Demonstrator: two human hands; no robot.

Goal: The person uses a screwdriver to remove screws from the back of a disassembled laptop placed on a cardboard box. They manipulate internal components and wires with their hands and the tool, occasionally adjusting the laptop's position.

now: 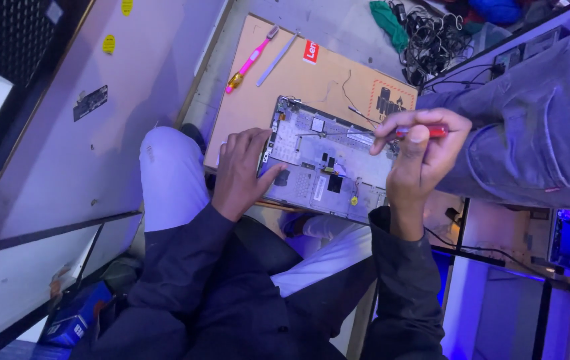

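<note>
Opened tablet: bare metal frame, matt, with glossy chips. Screwdriver: glossy red plastic handle. Board beneath: matt brown cardboard. Tweezers: smooth metal. Pink brush: glossy plastic. Trousers: white cloth.

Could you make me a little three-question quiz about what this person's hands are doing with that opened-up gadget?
1. True or false: the left hand rests on the edge of the opened device.
2. What does the right hand hold? A) a red-handled screwdriver B) a hammer C) a cup
3. Name the colour of the tool lying on the cardboard sheet beyond the device.

Key: 1 true. 2 A; its thin shaft points at the device's upper edge. 3 pink, with a yellowish end; a slim grey tool lies beside it.
</note>
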